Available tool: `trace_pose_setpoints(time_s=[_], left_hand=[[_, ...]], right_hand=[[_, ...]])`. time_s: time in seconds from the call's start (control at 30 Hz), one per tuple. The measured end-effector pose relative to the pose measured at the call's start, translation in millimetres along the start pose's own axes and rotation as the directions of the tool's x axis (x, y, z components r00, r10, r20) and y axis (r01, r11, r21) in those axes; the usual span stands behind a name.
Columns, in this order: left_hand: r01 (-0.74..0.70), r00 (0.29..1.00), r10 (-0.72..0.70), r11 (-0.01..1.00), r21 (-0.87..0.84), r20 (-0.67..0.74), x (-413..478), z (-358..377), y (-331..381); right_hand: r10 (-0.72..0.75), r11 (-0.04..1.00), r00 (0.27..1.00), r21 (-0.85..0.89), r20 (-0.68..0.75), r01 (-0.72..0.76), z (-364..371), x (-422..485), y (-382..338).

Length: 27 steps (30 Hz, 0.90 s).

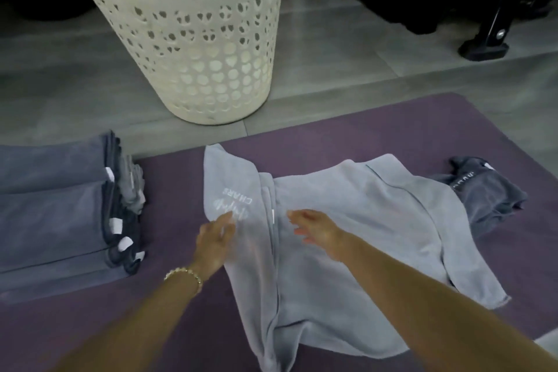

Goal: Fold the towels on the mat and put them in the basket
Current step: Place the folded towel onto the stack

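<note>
Purple mat (181,296) spread on grey floor (332,63). Pale towel (347,220) laid crumpled on it, under both hands: left hand (213,243) at towel's left flap, right hand (317,231) over its middle. Beyond towel, basket (196,54) stood; contents not discernible. Fingers extended, nothing gripped; forearms reached forward.

We count one basket (193,39) far off, one mat (377,130), one pale towel (347,214) near, one dark towel (483,199) right, one folded stack (51,205) left.

One head-worn wide-angle camera looks forward and down, close above the purple floor mat (392,130), with the cream heart-perforated plastic basket (211,54) farther off at top.
</note>
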State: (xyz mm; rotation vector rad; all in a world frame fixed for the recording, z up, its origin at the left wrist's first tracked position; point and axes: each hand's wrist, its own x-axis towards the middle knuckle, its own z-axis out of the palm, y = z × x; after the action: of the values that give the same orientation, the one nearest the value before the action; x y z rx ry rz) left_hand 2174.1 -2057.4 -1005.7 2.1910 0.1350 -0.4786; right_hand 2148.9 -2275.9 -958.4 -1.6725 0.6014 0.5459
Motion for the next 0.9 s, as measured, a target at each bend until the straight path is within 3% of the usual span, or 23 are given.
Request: trace_pose_setpoints(time_s=[0.1, 0.2, 0.37, 0.47, 0.53, 0.6, 0.67, 0.7, 0.77, 0.9], left_hand=[[-0.088, 0.996, 0.087, 0.995, 0.041, 0.029, 5.3, 6.6, 0.8], [-0.021, 0.978, 0.045, 0.993, -0.120, 0.202, 5.3, 20.4, 13.0], [0.123, 0.981, -0.064, 0.936, -0.329, 0.185, 21.2, 12.1, 24.4], [0.134, 0.991, -0.132, 0.931, -0.339, 0.028, 26.7, -7.3, 19.0], [0.012, 0.998, -0.032, 0.944, -0.329, -0.054, 22.6, -21.5, 17.1], [-0.102, 0.994, 0.079, 0.936, -0.336, -0.081, 13.6, -41.6, 19.7], [-0.193, 0.979, 0.163, 0.932, -0.307, -0.121, 0.4, -65.9, 28.0], [-0.235, 0.971, 0.206, 0.924, -0.301, -0.124, -8.8, -80.0, 35.3], [-0.327, 0.945, 0.319, 0.900, -0.288, -0.074, -28.0, -108.3, 47.9], [-0.399, 0.908, 0.417, 0.889, -0.224, 0.038, -65.9, -161.0, 62.6]], right_hand=[[0.111, 0.970, 0.993, 0.213, 0.032, -0.116, 30.9, 13.7, 4.3], [0.123, 0.928, 0.988, 0.341, 0.096, -0.149, 48.3, 24.1, 11.4], [-0.005, 0.954, 0.956, 0.287, 0.295, -0.084, 79.2, 30.0, 13.7], [-0.045, 0.959, 0.921, 0.274, 0.387, -0.069, 91.0, 21.2, 11.6], [-0.073, 0.963, 0.945, 0.270, 0.319, -0.017, 90.9, 13.5, 4.5], [-0.135, 0.965, 0.985, 0.241, 0.108, 0.106, 85.5, 8.2, -13.4], [-0.259, 0.950, 0.965, 0.174, -0.034, 0.261, 75.7, 3.6, -41.7], [-0.325, 0.938, 0.946, 0.125, -0.019, 0.325, 71.2, 0.1, -61.1], [-0.379, 0.924, 0.913, 0.003, 0.152, 0.383, 66.9, -9.9, -102.5], [-0.193, 0.913, 0.852, -0.229, 0.487, 0.338, 85.3, -37.3, -157.6]])
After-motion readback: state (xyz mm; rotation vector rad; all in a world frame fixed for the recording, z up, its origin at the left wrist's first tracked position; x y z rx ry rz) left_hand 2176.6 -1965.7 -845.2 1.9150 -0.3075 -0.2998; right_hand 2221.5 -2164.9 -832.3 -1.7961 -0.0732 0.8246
